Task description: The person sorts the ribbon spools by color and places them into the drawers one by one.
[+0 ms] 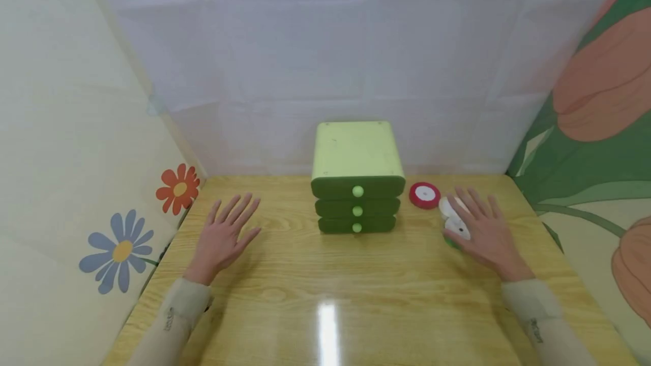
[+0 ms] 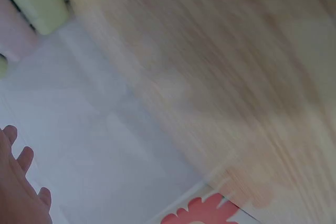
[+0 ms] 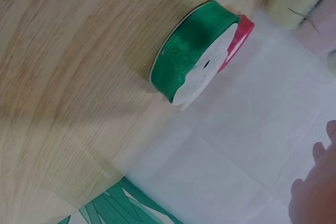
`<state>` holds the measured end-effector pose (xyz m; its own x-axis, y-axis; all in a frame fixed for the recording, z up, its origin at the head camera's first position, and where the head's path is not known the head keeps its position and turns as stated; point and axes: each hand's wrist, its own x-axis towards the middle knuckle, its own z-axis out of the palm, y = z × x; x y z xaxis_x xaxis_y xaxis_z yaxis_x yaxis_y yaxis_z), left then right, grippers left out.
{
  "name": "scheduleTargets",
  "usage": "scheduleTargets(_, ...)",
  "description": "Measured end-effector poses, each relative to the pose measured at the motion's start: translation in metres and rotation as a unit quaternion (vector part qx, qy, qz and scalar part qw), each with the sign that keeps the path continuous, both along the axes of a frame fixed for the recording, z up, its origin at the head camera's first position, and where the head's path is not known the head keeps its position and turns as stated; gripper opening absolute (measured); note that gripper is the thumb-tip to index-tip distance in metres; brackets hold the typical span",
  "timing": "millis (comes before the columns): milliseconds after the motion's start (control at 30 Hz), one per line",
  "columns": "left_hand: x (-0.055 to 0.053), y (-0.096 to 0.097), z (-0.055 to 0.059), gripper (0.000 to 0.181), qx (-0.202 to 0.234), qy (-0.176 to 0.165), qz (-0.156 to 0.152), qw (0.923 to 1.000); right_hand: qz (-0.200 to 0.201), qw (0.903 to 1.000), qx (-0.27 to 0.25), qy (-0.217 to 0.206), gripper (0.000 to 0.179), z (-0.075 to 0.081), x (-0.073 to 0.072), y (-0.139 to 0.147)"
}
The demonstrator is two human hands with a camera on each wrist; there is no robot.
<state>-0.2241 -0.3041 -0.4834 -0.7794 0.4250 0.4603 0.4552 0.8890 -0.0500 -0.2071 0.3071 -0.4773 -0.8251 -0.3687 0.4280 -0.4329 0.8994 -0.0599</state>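
Note:
My left hand [image 1: 221, 244] is held over the left part of the wooden table, fingers straight and spread, holding nothing. Its fingertips show at the lower left of the left wrist view. On the other side, my right hand [image 1: 488, 239] is also spread, partly covering a spool of green ribbon [image 3: 194, 48] with white sides in the head view. The right wrist view shows the hand apart from that spool. Just behind the spool lies a roll of red ribbon [image 1: 415, 199] with a white centre. A green box with three drawers [image 1: 356, 148] stands between my hands, its drawers shut.
The wooden table [image 1: 285, 287] reaches back to a white sheet [image 1: 300, 61]. A cream panel with painted flowers [image 1: 122, 250] borders the left side, and a green and pink patterned panel [image 1: 605, 168] the right. Near the red roll, a white round item [image 1: 446, 208] is partly hidden.

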Motion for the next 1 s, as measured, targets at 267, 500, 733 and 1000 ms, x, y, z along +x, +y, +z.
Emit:
scheduleTargets(267, -0.019, 0.029, 0.013, 0.071, 0.038, -0.009, -0.025, 0.9989, 0.002, 0.9999, -0.001, -0.017, 0.082, 0.006, 0.000, -0.016)
scheduleTargets(500, -0.035, 0.053, 0.032, 0.068, 0.055, -0.022, -0.046, 0.9972, 0.011, 0.9997, -0.005, -0.019, 0.082, 0.009, -0.001, -0.028)
scheduleTargets(733, -0.055, 0.074, 0.056, 0.067, 0.083, -0.037, -0.066, 0.9937, 0.033, 0.9985, -0.028, -0.032, 0.079, 0.010, 0.000, -0.044)
scheduleTargets(1000, -0.081, 0.098, 0.080, 0.070, 0.134, -0.034, -0.116, 0.9836, 0.076, 0.9825, -0.145, -0.088, 0.068, 0.012, 0.003, -0.064)
